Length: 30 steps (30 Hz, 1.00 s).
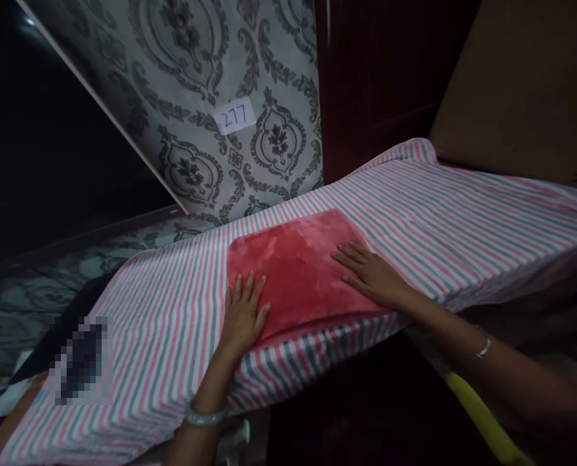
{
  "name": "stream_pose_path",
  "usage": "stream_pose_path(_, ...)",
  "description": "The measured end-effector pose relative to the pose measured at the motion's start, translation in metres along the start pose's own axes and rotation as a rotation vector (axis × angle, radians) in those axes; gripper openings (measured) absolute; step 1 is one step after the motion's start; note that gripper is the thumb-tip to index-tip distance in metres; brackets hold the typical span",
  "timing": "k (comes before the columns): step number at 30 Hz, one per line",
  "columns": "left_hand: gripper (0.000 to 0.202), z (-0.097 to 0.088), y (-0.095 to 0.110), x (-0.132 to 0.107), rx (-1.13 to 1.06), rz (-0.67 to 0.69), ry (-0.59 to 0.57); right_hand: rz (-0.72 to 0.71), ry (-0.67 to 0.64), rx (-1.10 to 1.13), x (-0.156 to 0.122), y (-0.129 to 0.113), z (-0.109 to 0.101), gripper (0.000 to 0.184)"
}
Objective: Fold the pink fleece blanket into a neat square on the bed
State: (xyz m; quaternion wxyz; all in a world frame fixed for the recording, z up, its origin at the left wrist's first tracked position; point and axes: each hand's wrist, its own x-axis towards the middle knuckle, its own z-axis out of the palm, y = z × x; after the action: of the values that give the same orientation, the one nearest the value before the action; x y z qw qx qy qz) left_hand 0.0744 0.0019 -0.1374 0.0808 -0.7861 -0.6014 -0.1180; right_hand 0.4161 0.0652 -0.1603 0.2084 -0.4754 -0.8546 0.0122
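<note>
my left hand (242, 314) lay flat, fingers together, on the red cloth (295, 268) at its near left corner; my right hand (370, 275), fingers slightly spread, pressed its right edge, pinning it smooth on the striped sheet (463, 213).

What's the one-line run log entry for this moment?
left hand flat on red cloth | right hand flat on it | striped sheet beneath

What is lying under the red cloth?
Under the red cloth lies a striped sheet in pink, grey and white. Both the left hand and right hand rest flat on the cloth. What the sheet covers is hidden.
</note>
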Motion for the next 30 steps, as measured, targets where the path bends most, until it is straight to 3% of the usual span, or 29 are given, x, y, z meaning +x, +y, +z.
stream_pose_path(4,0.056,0.004,-0.006,0.004,-0.019,-0.004,-0.003,0.020,-0.001,0.009,0.001,0.006,0.001,0.056)
stream_pose_path(8,0.053,-0.008,-0.003,0.005,-0.032,-0.041,-0.046,0.070,-0.024,-0.004,-0.001,0.000,-0.007,0.054)
stream_pose_path(11,0.051,-0.022,0.014,-0.001,0.005,-0.028,-0.005,0.042,0.029,-0.028,-0.010,-0.013,-0.017,0.052)
stream_pose_path(14,0.056,-0.028,0.048,-0.011,0.029,0.140,0.087,-0.080,0.080,-0.045,-0.020,-0.038,-0.022,0.053)
stream_pose_path(16,0.062,-0.024,0.072,-0.018,0.038,0.251,0.110,-0.157,0.069,-0.052,-0.026,-0.056,-0.019,0.055)
stream_pose_path(19,0.065,-0.006,0.093,-0.026,0.075,0.297,0.114,-0.196,0.045,-0.072,-0.033,-0.070,-0.007,0.057)
stream_pose_path(24,0.062,0.023,0.091,-0.036,0.098,0.286,0.177,-0.262,0.091,-0.098,-0.039,-0.062,0.012,0.061)
stream_pose_path(30,0.062,0.024,0.088,-0.036,0.089,0.285,0.187,-0.273,0.165,-0.111,-0.041,-0.060,0.016,0.061)
